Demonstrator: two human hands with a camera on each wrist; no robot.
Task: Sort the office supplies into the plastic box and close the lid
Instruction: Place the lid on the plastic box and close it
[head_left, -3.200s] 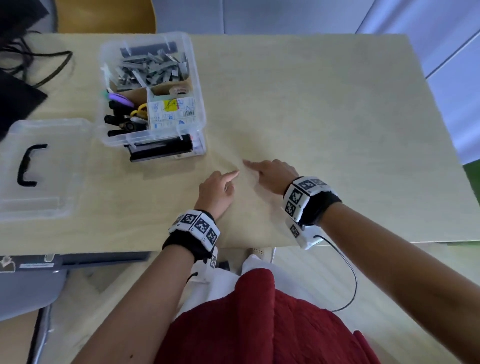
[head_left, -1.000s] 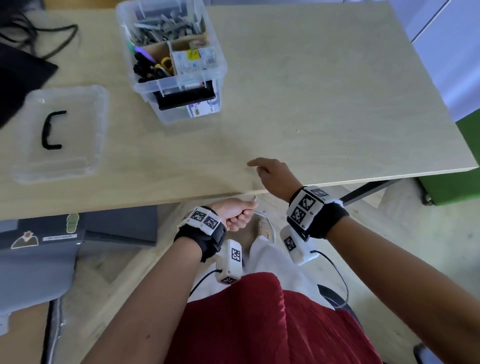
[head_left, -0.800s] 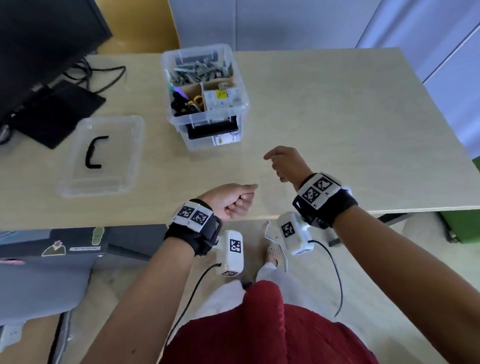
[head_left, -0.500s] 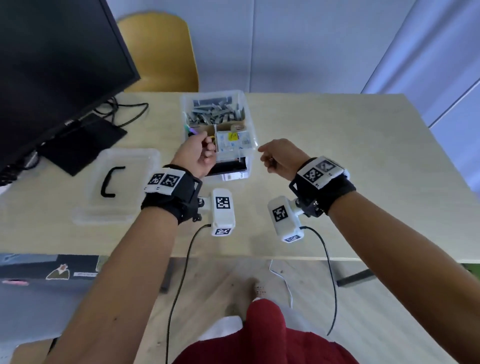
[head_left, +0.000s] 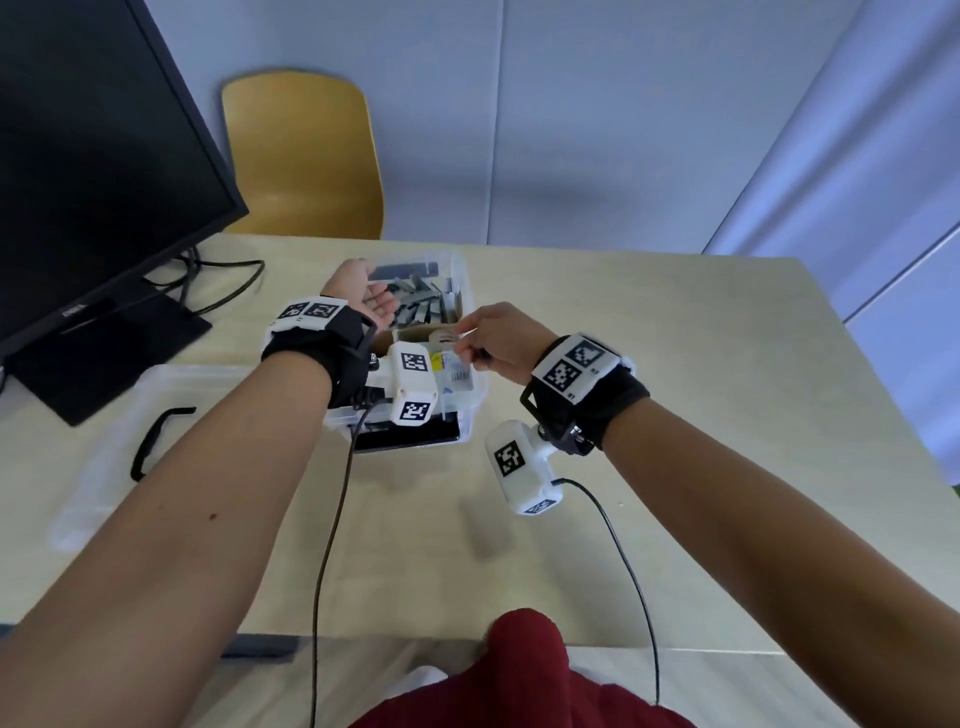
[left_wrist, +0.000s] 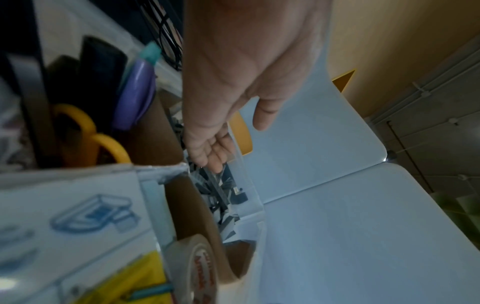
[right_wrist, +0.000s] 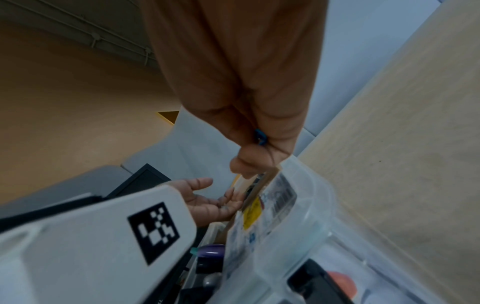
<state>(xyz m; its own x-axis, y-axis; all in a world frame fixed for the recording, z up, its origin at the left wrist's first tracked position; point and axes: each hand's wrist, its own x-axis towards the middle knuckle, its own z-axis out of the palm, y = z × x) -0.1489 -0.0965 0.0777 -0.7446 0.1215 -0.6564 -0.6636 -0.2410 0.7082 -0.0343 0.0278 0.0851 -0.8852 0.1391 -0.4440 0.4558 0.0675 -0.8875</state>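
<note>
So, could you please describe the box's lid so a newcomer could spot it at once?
Start at the black monitor on the table's left. Nearer the person, left of the open plastic box, lies the lid: flat, clear, with a curved black handle.

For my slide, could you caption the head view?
Both hands, left and right, over the open plastic box; lid aside.

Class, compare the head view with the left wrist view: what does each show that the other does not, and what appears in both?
Only the head view shows the lid lying off the box on the table, the monitor, and the right hand pinching something at the box's rim.

Only the left wrist view shows the yellow-handled scissors, the purple marker and the tape roll inside.

Both show the open left hand over the plastic box and its grey staples.
</note>
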